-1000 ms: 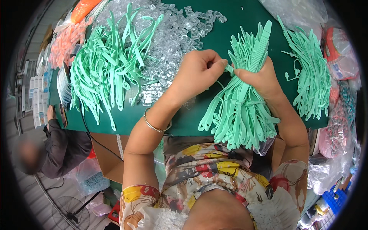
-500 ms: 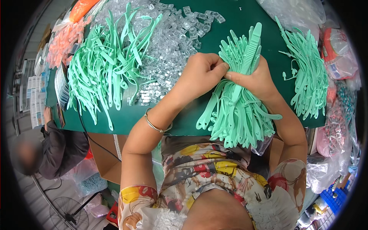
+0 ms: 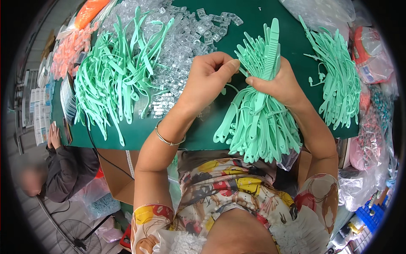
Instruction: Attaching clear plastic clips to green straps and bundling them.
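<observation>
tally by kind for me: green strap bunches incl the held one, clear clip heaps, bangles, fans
Green strap bunches: 3 (left bunch, right bunch, held bunch in the right hand)
Clear clip heap: 1, its clips too jumbled to count singly
Bangle: 1
Fan: 1
Total: 6

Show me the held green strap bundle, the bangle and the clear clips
Green strap bundle (image 3: pixel 259 120): head view, hanging lower part.
Bangle (image 3: pixel 164 141): head view, band's near side.
Clear clips (image 3: pixel 178 51): head view, middle of pile.
</observation>
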Action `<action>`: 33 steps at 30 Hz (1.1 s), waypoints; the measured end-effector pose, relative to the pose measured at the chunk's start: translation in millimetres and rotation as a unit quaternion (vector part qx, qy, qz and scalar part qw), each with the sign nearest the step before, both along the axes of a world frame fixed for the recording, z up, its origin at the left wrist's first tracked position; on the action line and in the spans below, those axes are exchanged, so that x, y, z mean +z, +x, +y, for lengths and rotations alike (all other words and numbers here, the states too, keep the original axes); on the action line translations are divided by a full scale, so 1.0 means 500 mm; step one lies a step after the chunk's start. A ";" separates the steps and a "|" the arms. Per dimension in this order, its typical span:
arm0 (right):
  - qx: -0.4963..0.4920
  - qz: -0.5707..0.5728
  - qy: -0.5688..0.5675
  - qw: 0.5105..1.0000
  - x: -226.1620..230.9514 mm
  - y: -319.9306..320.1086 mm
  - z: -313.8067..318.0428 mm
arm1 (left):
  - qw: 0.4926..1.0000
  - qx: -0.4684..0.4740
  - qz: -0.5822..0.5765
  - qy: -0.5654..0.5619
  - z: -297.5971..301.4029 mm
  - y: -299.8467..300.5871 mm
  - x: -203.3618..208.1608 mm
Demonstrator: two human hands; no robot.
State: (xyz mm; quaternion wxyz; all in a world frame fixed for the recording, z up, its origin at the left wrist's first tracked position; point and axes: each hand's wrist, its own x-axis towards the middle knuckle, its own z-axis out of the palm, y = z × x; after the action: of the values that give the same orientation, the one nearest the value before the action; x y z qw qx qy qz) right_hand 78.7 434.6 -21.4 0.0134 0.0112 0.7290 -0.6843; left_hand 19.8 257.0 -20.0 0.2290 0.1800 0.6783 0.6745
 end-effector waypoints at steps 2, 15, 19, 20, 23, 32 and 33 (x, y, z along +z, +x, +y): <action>-0.001 0.001 0.001 1.000 -0.003 -0.001 0.003 | 1.000 0.005 -0.006 0.001 0.000 -0.001 0.002; -0.046 -0.013 -0.066 0.997 -0.010 0.005 0.008 | 0.993 -0.062 0.088 -0.053 -0.017 -0.021 -0.002; -0.052 -0.006 -0.069 0.996 -0.011 0.001 0.009 | 0.976 -0.043 0.175 -0.124 -0.036 -0.017 0.008; -0.062 -0.012 -0.076 0.995 -0.009 0.001 0.004 | 0.934 -0.077 0.299 -0.180 -0.043 -0.017 0.008; -0.075 -0.041 -0.079 0.993 0.004 0.002 0.003 | 0.847 -0.119 0.444 -0.268 -0.043 -0.006 0.009; -0.088 -0.082 -0.095 0.988 0.013 0.002 0.006 | 0.786 -0.124 0.506 -0.332 -0.027 0.011 -0.011; -0.094 -0.089 -0.100 0.987 0.017 0.002 0.004 | 0.775 -0.121 0.522 -0.335 -0.027 0.013 -0.015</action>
State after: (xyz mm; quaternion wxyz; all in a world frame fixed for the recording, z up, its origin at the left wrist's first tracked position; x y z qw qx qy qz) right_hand 79.9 436.7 -12.7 0.0143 0.1391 0.6485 -0.7482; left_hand 26.3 243.5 -27.6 -0.0342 0.4969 0.8496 0.1736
